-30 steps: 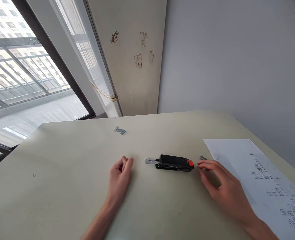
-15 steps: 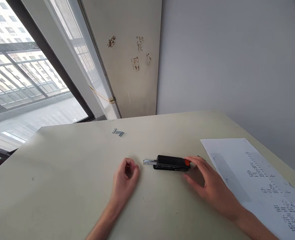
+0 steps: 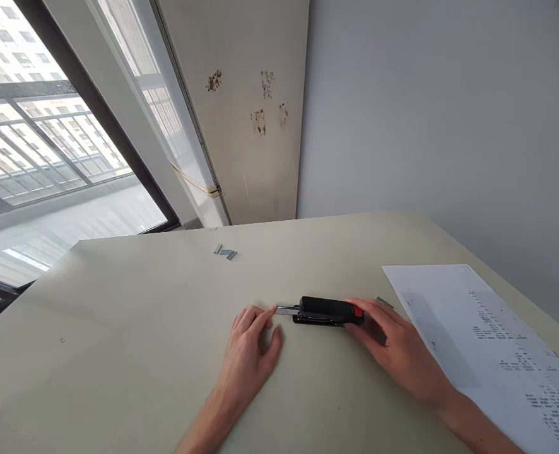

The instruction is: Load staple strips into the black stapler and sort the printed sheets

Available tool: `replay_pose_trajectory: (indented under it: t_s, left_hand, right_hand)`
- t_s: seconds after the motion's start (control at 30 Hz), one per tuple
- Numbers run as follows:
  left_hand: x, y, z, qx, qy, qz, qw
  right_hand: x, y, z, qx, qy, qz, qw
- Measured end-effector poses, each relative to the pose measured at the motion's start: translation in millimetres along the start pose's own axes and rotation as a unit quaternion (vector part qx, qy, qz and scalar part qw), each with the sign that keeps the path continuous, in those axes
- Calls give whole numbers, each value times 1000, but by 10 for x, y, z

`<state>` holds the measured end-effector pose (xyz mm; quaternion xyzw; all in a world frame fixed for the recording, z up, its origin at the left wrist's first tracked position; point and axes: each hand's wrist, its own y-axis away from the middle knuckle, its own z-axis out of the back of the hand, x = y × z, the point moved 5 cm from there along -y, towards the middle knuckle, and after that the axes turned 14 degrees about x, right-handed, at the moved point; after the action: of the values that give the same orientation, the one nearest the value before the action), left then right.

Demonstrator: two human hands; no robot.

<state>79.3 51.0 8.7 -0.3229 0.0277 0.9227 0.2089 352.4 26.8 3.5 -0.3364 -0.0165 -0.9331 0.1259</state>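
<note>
A black stapler (image 3: 325, 309) with a red rear end lies on the table. Its metal staple tray (image 3: 287, 310) sticks out from the left end. My right hand (image 3: 397, 353) grips the stapler's rear, thumb on the near side and fingers on the far side. The stretched index finger of my left hand (image 3: 247, 356) touches the outer tip of the tray. Thumb and index are apart there, with nothing seen between them; the other fingers are bent. Just beyond my right hand lies a small grey staple strip (image 3: 384, 302), partly hidden.
Several staple strips (image 3: 225, 252) lie near the table's far edge. Printed paper (image 3: 450, 315) covers part of the right side. A loose staple (image 3: 62, 340) is at the left of the pale table (image 3: 132, 378). A wall (image 3: 426, 113) and a window (image 3: 47, 126) stand behind.
My left hand has moved right and stretched its index finger to the tray's tip; before, its fingers were curled together. My right hand has closed around the stapler's rear.
</note>
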Motion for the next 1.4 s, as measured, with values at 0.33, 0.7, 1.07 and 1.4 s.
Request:
replay_pose_trajectory:
  t_s: [0.33, 0.7, 1.07, 1.4]
  left_hand:
    - [-272, 7, -201, 64, -9, -88, 994]
    - [-116, -7, -102, 42, -32, -60, 997]
    - [614, -97, 445, 25, -97, 121, 988]
    - [558, -44, 421, 10, -79, 109, 991]
  right_hand:
    - [-41, -21, -96, 14, -43, 11, 999]
    - [-132, -3, -137, 28, -72, -30, 997]
    - [-164, 10, -173, 55, -137, -65, 987]
    - [93, -94, -280, 33, -64, -12, 997]
